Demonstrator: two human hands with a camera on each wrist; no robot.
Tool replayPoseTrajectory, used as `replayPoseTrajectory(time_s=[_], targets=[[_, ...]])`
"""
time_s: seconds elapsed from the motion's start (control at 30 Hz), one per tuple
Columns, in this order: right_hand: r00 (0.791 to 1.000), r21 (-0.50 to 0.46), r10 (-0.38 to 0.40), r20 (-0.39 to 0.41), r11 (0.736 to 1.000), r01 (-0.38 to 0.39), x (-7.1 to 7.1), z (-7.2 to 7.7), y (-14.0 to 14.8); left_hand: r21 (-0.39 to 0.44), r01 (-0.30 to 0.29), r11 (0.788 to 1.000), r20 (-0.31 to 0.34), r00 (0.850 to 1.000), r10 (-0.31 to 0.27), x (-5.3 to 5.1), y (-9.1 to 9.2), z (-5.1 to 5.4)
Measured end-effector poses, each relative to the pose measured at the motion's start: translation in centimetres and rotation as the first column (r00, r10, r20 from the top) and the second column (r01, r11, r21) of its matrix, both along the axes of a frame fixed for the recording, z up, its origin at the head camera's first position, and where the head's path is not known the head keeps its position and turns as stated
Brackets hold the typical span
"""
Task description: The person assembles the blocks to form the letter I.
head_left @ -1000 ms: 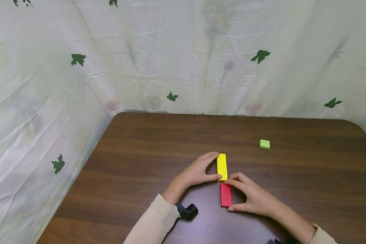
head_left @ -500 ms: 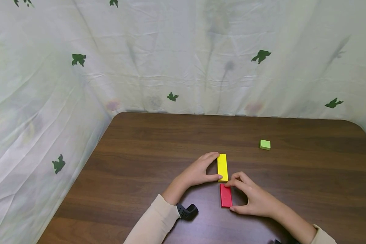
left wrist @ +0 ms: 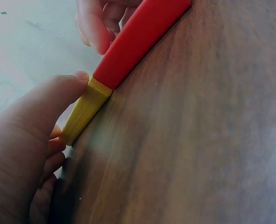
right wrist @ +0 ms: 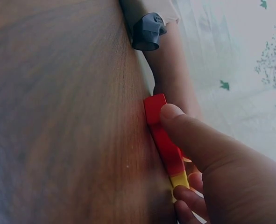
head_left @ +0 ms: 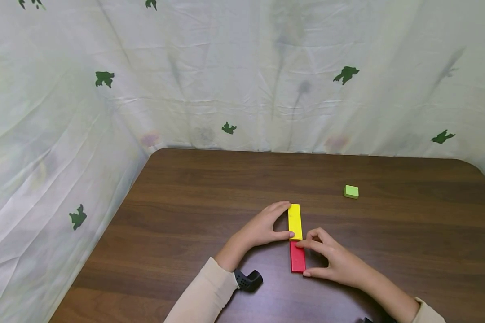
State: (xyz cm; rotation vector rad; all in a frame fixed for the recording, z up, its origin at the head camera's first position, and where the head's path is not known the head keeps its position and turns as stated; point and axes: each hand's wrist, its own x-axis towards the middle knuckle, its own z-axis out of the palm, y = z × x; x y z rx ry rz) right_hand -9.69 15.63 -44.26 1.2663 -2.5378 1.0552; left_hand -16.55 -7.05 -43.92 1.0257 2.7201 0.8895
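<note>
A flat yellow block (head_left: 294,220) lies lengthwise on the table, with a red block (head_left: 297,259) of similar shape end to end with it on the near side. My left hand (head_left: 260,228) holds the yellow block from the left, thumb at its near end and fingers at its far end. From the right, my right hand (head_left: 337,260) grips the red block, thumb at the near end and index finger by the far end. In the left wrist view the ends of the yellow block (left wrist: 86,108) and red block (left wrist: 140,42) meet.
A small light green block (head_left: 351,192) sits farther back to the right on the brown wooden table (head_left: 194,188). Behind the table hangs a pale curtain (head_left: 250,76) with green leaf shapes. A black device (head_left: 249,280) is worn on the left wrist.
The right hand has shifted the red block slightly left and then away from me, closing the small gap to the yellow block. The left hand and yellow block stay almost still.
</note>
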Motion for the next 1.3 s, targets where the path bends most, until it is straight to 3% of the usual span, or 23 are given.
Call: replayPoseTrajectory(time_s=[0.4, 0.87, 1.3], targets=[[1.000, 0.002, -0.021, -0.017, 1.000, 0.021, 0.03, -0.05, -0.03, 0.011, 0.009, 1.000, -0.002, 1.000, -0.009, 0.01, 0.01, 0.07], [0.998, 0.053, -0.049, 0.045, 0.998, 0.046, 0.08, 0.10, 0.02, 0.018, 0.010, 1.000, -0.011, 1.000, -0.010, -0.14, -0.02, -0.11], [0.998, 0.052, -0.046, 0.038, 0.998, 0.044, 0.13, 0.07, -0.03, 0.068, -0.042, 0.997, 0.037, 0.999, 0.040, 0.46, -0.34, -0.03]])
